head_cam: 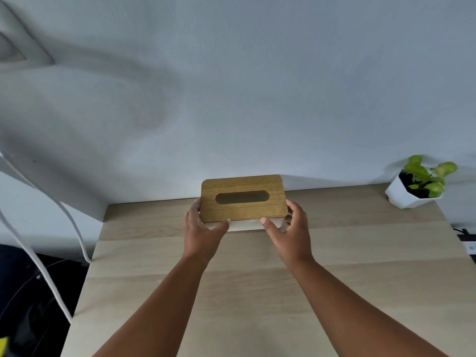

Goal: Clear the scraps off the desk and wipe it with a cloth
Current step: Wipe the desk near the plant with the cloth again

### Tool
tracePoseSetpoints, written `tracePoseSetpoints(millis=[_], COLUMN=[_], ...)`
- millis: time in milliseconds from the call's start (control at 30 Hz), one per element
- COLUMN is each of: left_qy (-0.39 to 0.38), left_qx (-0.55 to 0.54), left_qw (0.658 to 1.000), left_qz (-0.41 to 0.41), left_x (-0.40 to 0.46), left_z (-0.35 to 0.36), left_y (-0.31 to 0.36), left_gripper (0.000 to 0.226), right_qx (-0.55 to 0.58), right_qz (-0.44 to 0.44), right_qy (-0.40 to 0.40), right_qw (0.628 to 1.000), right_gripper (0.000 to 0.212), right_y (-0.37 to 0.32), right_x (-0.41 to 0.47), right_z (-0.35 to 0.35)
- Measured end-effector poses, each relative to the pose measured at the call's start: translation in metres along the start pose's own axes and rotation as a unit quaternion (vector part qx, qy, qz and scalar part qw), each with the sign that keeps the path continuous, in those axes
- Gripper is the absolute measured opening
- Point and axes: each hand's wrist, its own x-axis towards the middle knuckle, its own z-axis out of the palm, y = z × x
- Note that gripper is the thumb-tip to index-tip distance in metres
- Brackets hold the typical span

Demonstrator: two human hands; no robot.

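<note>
I see both forearms reaching forward over the pale wooden desk (257, 292). The left hand (203, 228) grips the left end of the tissue box (243, 199), thumb on its white front wall, fingers curled round the side. The right hand (288, 228) holds the right end the same way, thumb on the front, fingers round the corner. Between the two grips the box shows a wooden lid with an oval slot. It sits at the desk's far edge by the wall (257, 99). Far right of the right grip stands a potted plant (419, 184). Left of the left grip, white cables (74, 228) hang past the desk. I see no cloth or scraps.
</note>
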Motion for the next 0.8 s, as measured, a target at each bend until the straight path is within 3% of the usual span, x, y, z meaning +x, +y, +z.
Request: tracePoseSetpoints(millis=[567,800], left_qy=[0.004,-0.05], left_qx=[0.023,0.077], left_qw=[0.997,0.99], left_qz=[0.068,0.109], left_x=[-0.055,-0.119], left_z=[-0.026,-0.004], left_y=[0.023,0.026], left_gripper=[0.083,0.072], right_qx=[-0.054,-0.09], right_qz=[-0.034,-0.015], right_qy=[0.007,0.04], right_qw=[0.998,0.995], right_gripper=[0.079,0.075], right_y=[-0.013,0.02], right_x=[-0.057,-0.106], right_z=[-0.059,-0.108])
